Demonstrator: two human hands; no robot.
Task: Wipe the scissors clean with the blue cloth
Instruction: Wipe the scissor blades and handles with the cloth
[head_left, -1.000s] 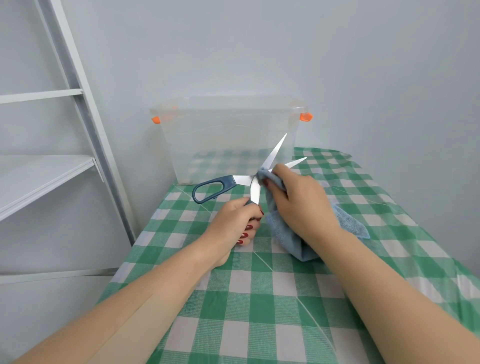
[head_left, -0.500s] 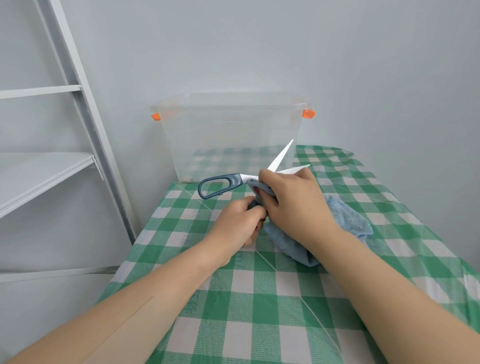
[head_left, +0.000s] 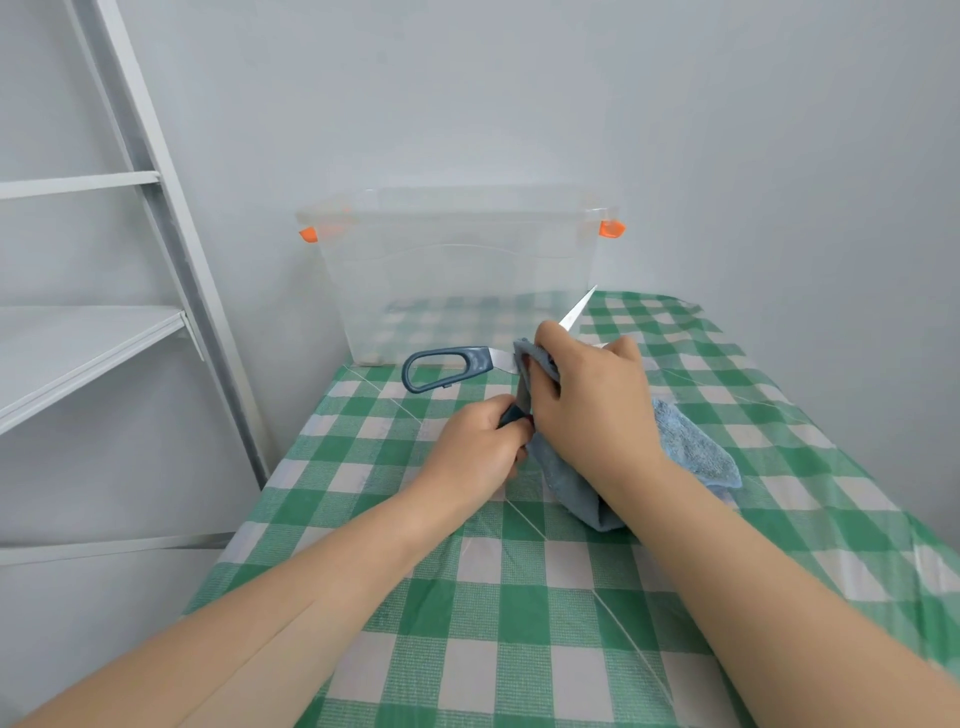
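The scissors (head_left: 449, 368) have dark blue-grey handles and steel blades spread wide apart. My left hand (head_left: 475, 449) grips the lower handle, most of it hidden in my fist. The other handle loop sticks out to the left. My right hand (head_left: 592, 400) holds the blue cloth (head_left: 685, 449) wrapped around the blades near the pivot. One blade tip pokes out above my right hand, pointing up and right. The rest of the cloth hangs down under my right wrist onto the table.
A green and white checked tablecloth (head_left: 519, 597) covers the table. A clear plastic storage box (head_left: 457, 270) with orange clips stands at the back against the wall. White metal shelving (head_left: 78, 343) stands to the left of the table.
My right hand with the cloth has slid along the blades, covering more of them. The second blade tip is now hidden, and the scissors have tilted slightly.
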